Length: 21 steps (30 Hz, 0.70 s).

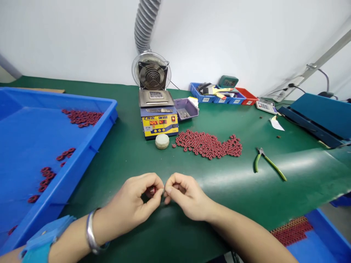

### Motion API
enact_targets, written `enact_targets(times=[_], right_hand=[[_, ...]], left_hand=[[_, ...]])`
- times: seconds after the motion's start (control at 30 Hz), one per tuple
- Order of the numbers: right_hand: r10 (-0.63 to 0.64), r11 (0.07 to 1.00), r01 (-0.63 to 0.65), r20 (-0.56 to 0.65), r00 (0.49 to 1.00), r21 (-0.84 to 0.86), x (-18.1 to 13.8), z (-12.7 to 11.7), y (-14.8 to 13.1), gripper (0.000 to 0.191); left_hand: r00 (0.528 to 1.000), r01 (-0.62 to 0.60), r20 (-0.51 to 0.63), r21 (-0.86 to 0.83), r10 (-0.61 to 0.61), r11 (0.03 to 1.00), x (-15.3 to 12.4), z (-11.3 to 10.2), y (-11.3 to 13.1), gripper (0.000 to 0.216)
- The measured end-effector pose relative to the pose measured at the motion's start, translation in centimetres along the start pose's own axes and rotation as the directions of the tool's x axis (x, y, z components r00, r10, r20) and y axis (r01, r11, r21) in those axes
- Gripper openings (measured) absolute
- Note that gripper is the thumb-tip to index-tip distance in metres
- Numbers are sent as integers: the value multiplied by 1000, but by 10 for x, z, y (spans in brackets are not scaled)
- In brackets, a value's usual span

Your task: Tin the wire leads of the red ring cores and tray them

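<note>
My left hand (139, 197) is closed, wearing a metal bangle (91, 233) at the wrist. A small red toothed ring (151, 191), mostly covered by the fingers, is held in it. My right hand (183, 191) pinches thumb against fingers, its tips meeting those of the left hand; whatever it grips is too small to make out. Beyond both hands lies a spread of similar red toothed rings (208, 144) on the green mat (219, 179). A round whitish lidded tin (162, 141) stands left of that spread.
Left is a blue tray (79, 164) holding more rings. A blue-yellow soldering unit (160, 126) with fan stands at the back beside a purple bin (188, 109). Green-handled cutters (267, 163) lie right. Another blue tray (315, 246) with rings sits lower right.
</note>
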State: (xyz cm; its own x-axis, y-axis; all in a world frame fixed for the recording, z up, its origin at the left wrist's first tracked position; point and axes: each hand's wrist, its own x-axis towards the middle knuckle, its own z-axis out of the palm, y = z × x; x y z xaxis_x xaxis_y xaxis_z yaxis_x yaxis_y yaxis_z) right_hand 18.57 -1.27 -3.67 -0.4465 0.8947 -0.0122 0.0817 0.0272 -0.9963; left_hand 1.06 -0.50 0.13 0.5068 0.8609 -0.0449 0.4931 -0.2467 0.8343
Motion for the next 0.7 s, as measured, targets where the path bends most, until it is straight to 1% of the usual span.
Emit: enact_targets(times=[0.03,0.07,0.1,0.13,0.17,0.2,0.23,0.27,0.3,0.33,0.37,0.4,0.43,0.47,0.5,0.53,0.57,0.6,0.63,0.67,0.7], right_hand=[[123,978,-134,77,989,158,1,1,0,20],[197,938,-232,155,968,256,1,1,0,23],[219,922,-266,188,958,283,2,0,0,24],[187,946,-219,152,971,239,2,-1,-1,23],[94,987,-103,74,993,127,1,-2,-1,21],[-57,997,57,0,998,-47,0,-5,-1,17],[-238,943,221,-40,970,-249,-1,-7,-1,13],[-408,826,356,-28,912,-436,-2,-10,-1,9],[-532,684,449,29,846,-575,-2,-12,-1,7],[-599,554,504,103,794,-662,-3,-14,-2,7],[-626,459,528,162,763,-714,-3,-15,-2,8],[-630,404,534,197,751,-743,-4,-15,-2,10],[-621,393,532,210,755,-750,-4,-15,-3,10],[-597,435,518,194,778,-736,-4,-13,-4,10],[-551,541,484,145,822,-688,-3,-11,-4,10],[-466,693,424,87,881,-583,-3,-8,-4,12],[-336,850,326,51,940,-415,-3,-5,-4,15],[-183,959,191,58,981,-210,-2,-3,-4,19],[-43,999,46,110,993,-24,-2,-1,-4,22],[49,994,-65,169,984,91,-2,-1,-4,24],[77,988,-100,185,980,117,-2,-1,-3,25]], left_hand=[[999,-32,2,43,32,999,-1,0,1,13],[1000,-25,12,36,24,999,-2,0,2,14],[999,20,29,-13,-19,1000,-2,0,3,15],[995,87,52,-89,-83,992,-2,0,4,16],[986,162,79,-174,-150,971,-2,0,5,17],[972,229,107,-256,-207,939,-1,0,6,18],[960,279,132,-321,-249,905,0,0,6,19],[950,311,149,-367,-275,877,1,0,7,19],[944,330,163,-398,-288,856,2,0,7,18],[939,343,174,-418,-296,841,2,0,7,17],[936,350,182,-426,-300,834,2,-1,7,17],[936,351,188,-426,-298,834,2,-1,6,16],[940,340,185,-413,-288,845,2,-1,6,16],[950,309,166,-384,-264,870,1,-2,6,15],[966,253,132,-331,-221,909,0,-2,6,15],[984,175,87,-256,-158,951,-1,-2,7,15],[996,89,43,-172,-82,981,-2,-2,7,15],[1000,19,12,-98,-18,995,-3,-3,8,15],[1000,-19,-1,-57,19,998,-4,-3,9,15],[1000,-16,4,-62,16,998,-4,-3,9,15],[1000,25,21,-103,-23,994,-4,-2,10,15]])
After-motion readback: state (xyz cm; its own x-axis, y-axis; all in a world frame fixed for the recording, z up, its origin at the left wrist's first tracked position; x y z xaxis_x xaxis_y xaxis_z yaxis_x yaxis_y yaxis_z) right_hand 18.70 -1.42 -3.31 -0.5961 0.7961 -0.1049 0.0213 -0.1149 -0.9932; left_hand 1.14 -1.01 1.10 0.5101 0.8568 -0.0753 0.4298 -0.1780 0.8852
